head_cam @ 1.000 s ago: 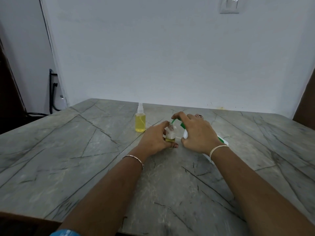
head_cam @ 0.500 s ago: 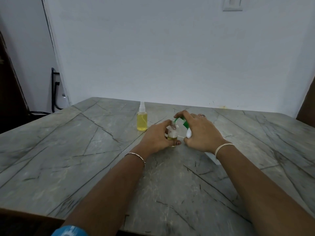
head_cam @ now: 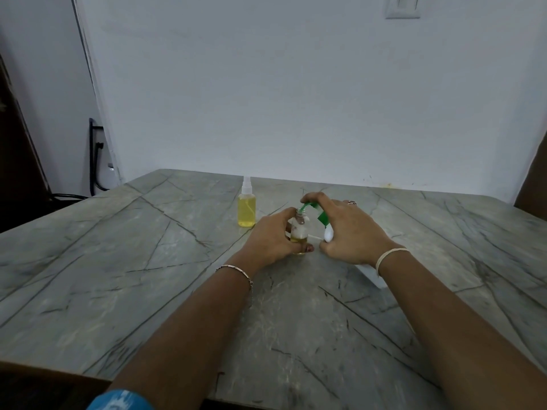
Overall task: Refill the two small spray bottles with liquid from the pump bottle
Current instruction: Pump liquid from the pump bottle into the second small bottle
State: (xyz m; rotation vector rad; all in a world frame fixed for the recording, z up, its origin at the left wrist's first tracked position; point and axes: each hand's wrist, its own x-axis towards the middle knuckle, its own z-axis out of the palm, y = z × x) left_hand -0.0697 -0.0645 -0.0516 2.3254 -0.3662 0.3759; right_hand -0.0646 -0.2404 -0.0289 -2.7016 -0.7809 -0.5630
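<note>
My left hand (head_cam: 270,236) grips a small clear spray bottle (head_cam: 299,232) that stands uncapped on the table, with a little yellow liquid at its bottom. My right hand (head_cam: 347,232) holds a white pump bottle (head_cam: 328,233) tilted toward it, fingers over the green pump head (head_cam: 313,208); the green spout reaches over the small bottle's open neck. The pump bottle's body is mostly hidden under my right hand and wrist. A second small spray bottle (head_cam: 246,207), capped and full of yellow liquid, stands upright just left of my left hand.
The grey veined stone table (head_cam: 148,261) runs back to a white wall. A dark cable and black frame (head_cam: 94,161) sit beyond the table's far left corner. A white switch plate (head_cam: 402,7) is high on the wall.
Both hands stay in the same hold on the small bottle and the pump bottle. The view has shifted slightly, and the pump spout sits closer over the bottle neck.
</note>
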